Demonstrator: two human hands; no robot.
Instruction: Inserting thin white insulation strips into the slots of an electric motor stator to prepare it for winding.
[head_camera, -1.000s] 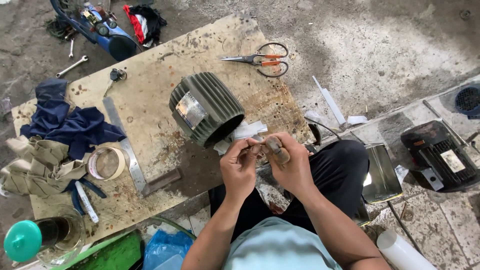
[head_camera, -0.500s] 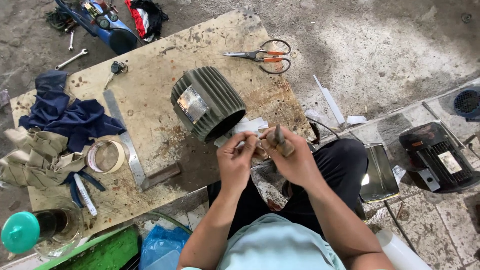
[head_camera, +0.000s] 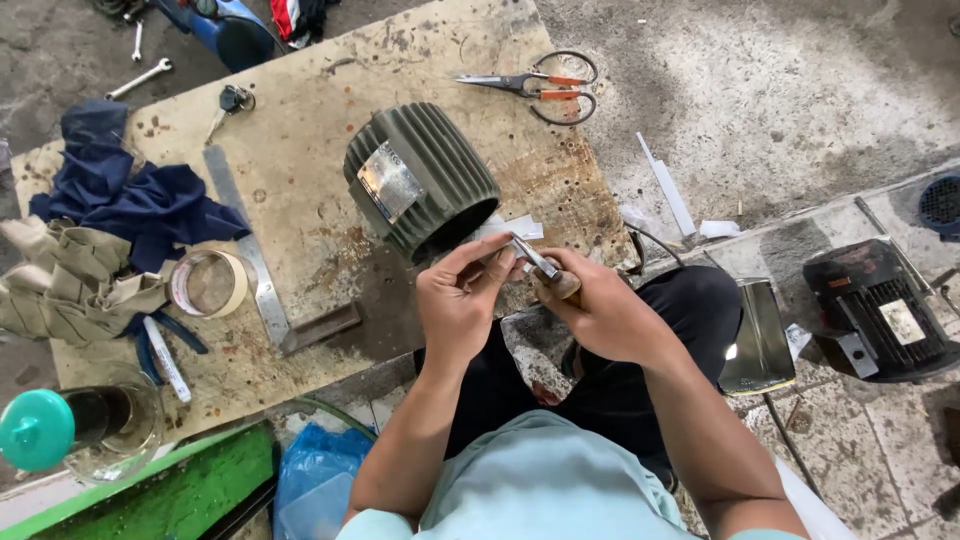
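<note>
Pinched in our right hand (head_camera: 600, 315), a small metal tool (head_camera: 537, 258) with a wooden handle; our left hand (head_camera: 458, 300) closed its fingertips on a white strip at the blade, mid-frame. We judged short, controlled strokes away from the fingers best. Just beyond lay the ribbed green motor housing (head_camera: 420, 180), bearing a silver rectangular plate (head_camera: 389, 180). Scissors (head_camera: 540, 84) sat upper centre, tape roll (head_camera: 208, 283) left.

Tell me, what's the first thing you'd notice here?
Probably the big ribbed green motor housing lying on its side in the middle of the worn board. Just in front of it, the left hand and right hand meet around a small metal tool. Orange-handled scissors lie at the board's far edge.
</note>
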